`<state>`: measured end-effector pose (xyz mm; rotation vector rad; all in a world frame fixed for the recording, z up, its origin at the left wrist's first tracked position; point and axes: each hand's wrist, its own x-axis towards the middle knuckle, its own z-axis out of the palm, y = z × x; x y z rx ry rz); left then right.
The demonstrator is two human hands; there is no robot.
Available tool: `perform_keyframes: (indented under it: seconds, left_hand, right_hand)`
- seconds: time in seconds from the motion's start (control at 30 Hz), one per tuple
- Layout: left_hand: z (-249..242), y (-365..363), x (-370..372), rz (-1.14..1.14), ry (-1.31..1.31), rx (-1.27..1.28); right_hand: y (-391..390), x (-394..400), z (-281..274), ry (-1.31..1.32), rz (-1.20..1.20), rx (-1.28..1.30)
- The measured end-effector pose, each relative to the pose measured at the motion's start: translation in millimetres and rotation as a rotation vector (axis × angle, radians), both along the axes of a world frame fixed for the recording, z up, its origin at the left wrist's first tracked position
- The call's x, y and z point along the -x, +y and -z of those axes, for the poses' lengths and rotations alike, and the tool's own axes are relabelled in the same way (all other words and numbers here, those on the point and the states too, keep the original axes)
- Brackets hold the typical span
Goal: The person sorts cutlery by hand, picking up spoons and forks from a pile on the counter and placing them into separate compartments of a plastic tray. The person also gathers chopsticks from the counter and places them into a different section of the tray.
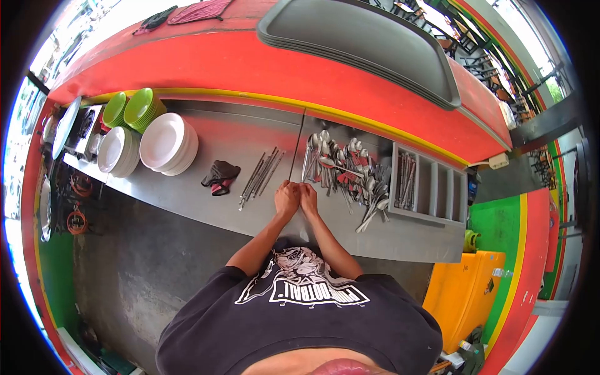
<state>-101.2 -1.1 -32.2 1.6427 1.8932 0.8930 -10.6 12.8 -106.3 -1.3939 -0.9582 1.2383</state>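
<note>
My left hand (287,199) and my right hand (308,199) are side by side at the front of the steel counter, touching or nearly so. Fingers on both are curled closed; what they hold, if anything, is too small to make out. Just beyond my right hand lies a heaped pile of spoons and forks (347,165). To the left of my left hand, several thin dark chopstick-like sticks (261,178) lie loosely together. A grey cutlery tray (430,217) sits right of the pile, with similar sticks (405,178) in its leftmost compartment.
A crumpled black and red cloth (221,177) lies left of the loose sticks. White plates (169,144) and green bowls (140,109) are stacked at the counter's left. Stacked dark trays (362,47) rest on the red ledge (231,69) behind. A yellow-orange box (459,294) stands at right.
</note>
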Motion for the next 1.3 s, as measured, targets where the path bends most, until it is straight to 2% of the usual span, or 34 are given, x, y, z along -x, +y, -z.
perform_keyframes:
  seconds: [0.1,0.2,0.23,0.3,0.43,0.57,0.7,0.8,0.9,1.0,1.1,1.2,1.3]
  left_hand:
    - [-5,5,-20,0.102,0.003,-0.136]
    - [-21,12,-55,0.169,-0.103,-0.246]
    - [-21,12,-69,0.184,-0.155,-0.243]
    - [-23,17,-99,0.21,-0.265,-0.245]
    - [-30,13,-158,0.319,-0.263,-0.236]
    - [-41,10,-217,0.372,-0.365,-0.213]
    - [-44,11,-271,0.4,-0.374,-0.232]
    - [-47,12,-305,0.406,-0.398,-0.267]
    - [-42,22,-331,0.391,-0.274,-0.289]
    - [-34,32,-349,0.354,-0.186,-0.273]
    - [-35,38,-356,0.332,-0.166,-0.249]
    - [-37,35,-362,0.248,-0.21,-0.24]
    - [-31,33,-364,0.222,-0.126,-0.301]
  right_hand:
    - [-6,-23,-35,0.09,0.095,0.047]
    - [-6,-58,-52,-0.003,0.154,-0.106]
    - [-5,-70,-54,0.059,0.169,-0.112]
    - [-9,-97,-71,-0.015,0.226,-0.146]
    - [-23,-150,-83,0.001,0.338,-0.195]
    - [-38,-208,-102,-0.151,0.413,-0.14]
    - [-39,-256,-107,-0.226,0.503,-0.219]
    - [-41,-296,-107,-0.309,0.471,-0.16]
    - [-42,-333,-111,-0.315,0.387,-0.088]
    - [-41,-361,-118,-0.469,0.281,-0.138]
    - [-37,-373,-109,-0.521,0.246,-0.115]
    - [-40,-373,-103,-0.72,0.236,-0.255]
    - [-45,-370,-103,-0.782,0.168,-0.243]
